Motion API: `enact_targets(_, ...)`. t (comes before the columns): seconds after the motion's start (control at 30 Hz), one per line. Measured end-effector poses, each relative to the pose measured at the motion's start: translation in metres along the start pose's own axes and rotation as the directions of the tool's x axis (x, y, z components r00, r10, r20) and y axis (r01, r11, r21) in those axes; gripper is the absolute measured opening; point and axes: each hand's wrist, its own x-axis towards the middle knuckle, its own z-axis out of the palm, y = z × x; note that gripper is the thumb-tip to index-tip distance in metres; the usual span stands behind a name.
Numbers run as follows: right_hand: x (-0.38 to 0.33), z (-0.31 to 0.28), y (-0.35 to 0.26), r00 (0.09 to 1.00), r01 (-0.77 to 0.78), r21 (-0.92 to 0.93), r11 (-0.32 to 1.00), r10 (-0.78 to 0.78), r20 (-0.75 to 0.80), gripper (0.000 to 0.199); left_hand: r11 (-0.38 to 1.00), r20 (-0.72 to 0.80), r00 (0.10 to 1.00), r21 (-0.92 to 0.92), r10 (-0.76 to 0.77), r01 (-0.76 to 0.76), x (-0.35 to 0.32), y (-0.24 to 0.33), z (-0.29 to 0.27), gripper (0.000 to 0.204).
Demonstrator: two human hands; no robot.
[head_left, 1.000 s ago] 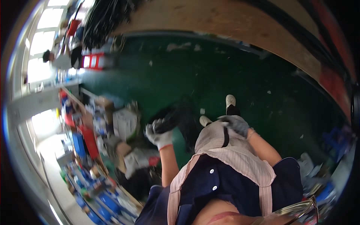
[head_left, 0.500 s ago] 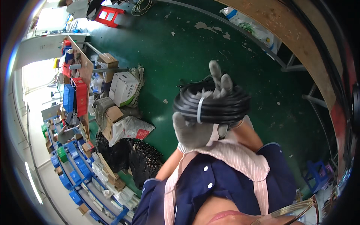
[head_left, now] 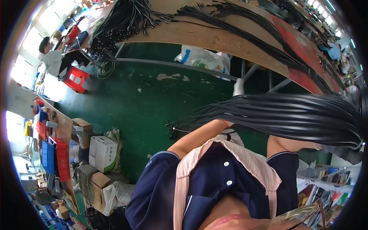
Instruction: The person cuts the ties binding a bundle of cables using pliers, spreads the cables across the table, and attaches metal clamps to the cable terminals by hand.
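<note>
- Cable bundle (head_left: pixel 291 115): a thick sheaf of black cables lies roughly level across the view at 3 o'clock, above the person's chest. Loose ends fan out toward centre, near 9 o'clock of the bundle.
- Left hand: hidden behind the bundle; the left forearm (head_left: pixel 199 134) rises from the navy sleeve to the bundle's fanned end. Grip cannot be told.
- Right hand (head_left: pixel 339 147): at 4 o'clock, a grey-gloved shape under the bundle's thick end, probably gripping it; the fingers are blurred at the rim, so the hold cannot be confirmed.
- Apron (head_left: pixel 230 157): pale striped straps over a navy shirt, at 6 o'clock.
- Floor (head_left: pixel 153 99): green, scuffed, at centre.
- Bench (head_left: pixel 214 34): wooden top at 12 o'clock, carrying further black cable runs.
- White bag (head_left: pixel 203 59): under the bench, at 12 o'clock.
- Cartons (head_left: pixel 101 153): stacked at 8 o'clock, beside blue and red bins.
- Red stool (head_left: pixel 76 78): at 10 o'clock, near a seated person (head_left: pixel 51 57).
</note>
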Motion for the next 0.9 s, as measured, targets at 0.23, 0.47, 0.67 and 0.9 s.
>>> enact_targets(0.23, -0.02, -0.046, -0.081, 0.985, 0.101, -0.751, 0.653, -0.172, -0.018, 0.054, 0.75, -0.037, 0.773, -0.278, -0.633, 0.601, -0.145, -0.081, -0.007, 0.03)
enact_targets(0.47, 0.005, -0.046, -0.102, 0.988, 0.129, -0.881, 0.454, -0.13, 0.078, 0.051, 0.305, -0.006, 0.406, -0.672, -0.914, 0.675, -0.247, -0.222, -0.042, 0.023)
enact_targets(0.67, 0.027, -0.03, -0.056, 0.988, 0.139, -0.881, 0.453, -0.007, 0.152, 0.049, 0.318, -0.099, 0.374, -0.746, -0.922, 0.585, -0.259, -0.275, -0.059, 0.021)
enact_targets(0.9, 0.066, -0.032, 0.01, 0.987, 0.131, -0.886, 0.445, 0.029, 0.161, 0.046, 0.132, -0.118, 0.058, -0.885, -0.991, 0.446, -0.259, -0.276, -0.003, 0.052)
